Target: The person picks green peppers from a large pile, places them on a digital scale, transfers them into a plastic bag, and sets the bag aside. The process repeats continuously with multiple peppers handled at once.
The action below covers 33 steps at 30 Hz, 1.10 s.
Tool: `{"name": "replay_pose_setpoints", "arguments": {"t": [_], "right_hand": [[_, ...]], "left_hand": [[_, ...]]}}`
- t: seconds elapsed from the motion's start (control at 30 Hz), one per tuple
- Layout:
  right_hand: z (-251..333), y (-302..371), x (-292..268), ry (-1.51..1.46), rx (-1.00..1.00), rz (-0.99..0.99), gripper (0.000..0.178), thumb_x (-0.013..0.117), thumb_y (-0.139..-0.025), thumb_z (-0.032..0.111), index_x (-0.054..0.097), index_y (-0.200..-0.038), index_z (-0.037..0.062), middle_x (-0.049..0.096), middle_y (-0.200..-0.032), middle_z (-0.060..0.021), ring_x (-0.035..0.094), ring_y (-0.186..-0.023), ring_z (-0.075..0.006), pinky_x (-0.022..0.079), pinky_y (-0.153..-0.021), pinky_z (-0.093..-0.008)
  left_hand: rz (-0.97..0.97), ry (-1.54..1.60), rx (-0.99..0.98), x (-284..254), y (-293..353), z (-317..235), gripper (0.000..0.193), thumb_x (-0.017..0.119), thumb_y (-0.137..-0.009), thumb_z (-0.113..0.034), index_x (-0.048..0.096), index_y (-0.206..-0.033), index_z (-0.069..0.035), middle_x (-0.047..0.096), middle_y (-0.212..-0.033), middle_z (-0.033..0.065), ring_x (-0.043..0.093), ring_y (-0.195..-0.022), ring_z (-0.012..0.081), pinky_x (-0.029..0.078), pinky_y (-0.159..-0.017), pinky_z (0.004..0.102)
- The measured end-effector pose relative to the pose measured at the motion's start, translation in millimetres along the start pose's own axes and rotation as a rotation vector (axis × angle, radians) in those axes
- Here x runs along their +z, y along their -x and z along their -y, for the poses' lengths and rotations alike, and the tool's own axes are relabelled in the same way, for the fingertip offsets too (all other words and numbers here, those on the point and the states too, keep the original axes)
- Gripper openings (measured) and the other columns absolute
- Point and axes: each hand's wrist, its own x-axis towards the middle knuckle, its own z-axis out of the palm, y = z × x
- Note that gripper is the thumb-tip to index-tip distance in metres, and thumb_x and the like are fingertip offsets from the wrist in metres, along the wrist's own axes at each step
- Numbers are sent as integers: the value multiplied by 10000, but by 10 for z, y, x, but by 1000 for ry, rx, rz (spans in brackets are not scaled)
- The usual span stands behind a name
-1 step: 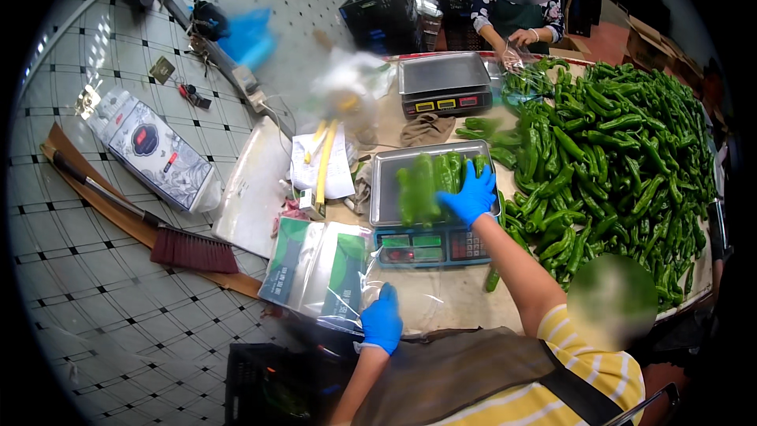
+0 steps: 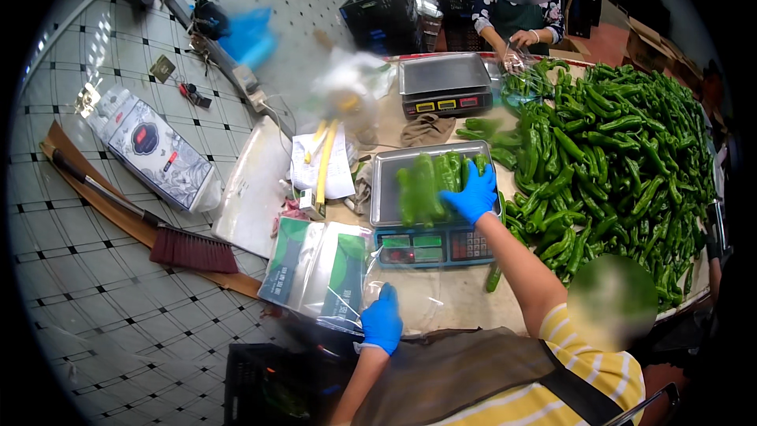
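My right hand (image 2: 475, 194), in a blue glove, lies at the right end of a row of green peppers (image 2: 426, 186), its fingers spread and touching them. These peppers lie side by side on the metal pan of a blue digital scale (image 2: 383, 159). Closer to me, my left hand (image 2: 382, 323), also gloved in blue, has its fingers together at the edge of a thin clear plastic bag (image 2: 422, 293). The bag spreads over the table in front of the scale. Printed green and clear bags (image 2: 314, 268) lie in a stack just left of that hand.
A large heap of green peppers (image 2: 623, 166) covers the table's right side. Beyond my scale stand a second scale (image 2: 444, 79) and a crumpled brown cloth (image 2: 427, 130). A paper sheet (image 2: 335, 164) lies on the left. Across the table, another person's hands (image 2: 516, 43) hold a clear bag.
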Motion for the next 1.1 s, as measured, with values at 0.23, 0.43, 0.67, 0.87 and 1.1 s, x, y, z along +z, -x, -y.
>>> {"name": "replay_pose_setpoints", "arguments": {"t": [0.23, 0.43, 0.67, 0.87, 1.1], "right_hand": [[-230, -129, 127, -107, -127, -121, 866, 768, -693, 394, 406, -1454, 196, 167, -1526, -302, 299, -1355, -493, 389, -1040, -537], [42, 27, 210, 180, -319, -190, 694, 635, -843, 249, 362, -1463, 400, 238, -1534, -252, 289, -1374, -493, 419, -932, -639], [-44, 38, 184, 53, -323, -128, 644, 625, -849, 243, 414, -1450, 344, 274, -1510, -249, 333, -1362, -445, 409, -976, -594], [-282, -119, 287, -9, -259, -252, 736, 684, -796, 281, 390, -1470, 285, 276, -1483, -293, 362, -1320, -462, 411, -1024, -505], [3, -253, 207, 199, -135, -85, 946, 815, -669, 477, 342, -1477, 344, 233, -1515, -255, 337, -1336, -455, 434, -992, -534]], "left_hand": [[23, 74, -4, 157, -24, 123, 496, 550, -728, -5, 577, -1222, -35, 569, -1315, 136, 653, -777, 331, 532, -658, 429], [32, 73, 26, 207, -38, 191, 504, 552, -729, -14, 572, -1232, -24, 567, -1322, 141, 651, -769, 329, 535, -664, 423], [1, 59, 72, 292, -12, 248, 493, 553, -740, -31, 559, -1233, -10, 594, -1114, 149, 656, -713, 318, 527, -621, 430], [77, 70, 38, 291, 15, 279, 500, 557, -726, -33, 575, -1225, -16, 575, -1311, 153, 662, -780, 311, 535, -660, 426], [68, 82, 70, 296, 9, 307, 503, 556, -730, -36, 573, -1233, -21, 577, -1309, 159, 665, -788, 303, 535, -662, 426]]}}
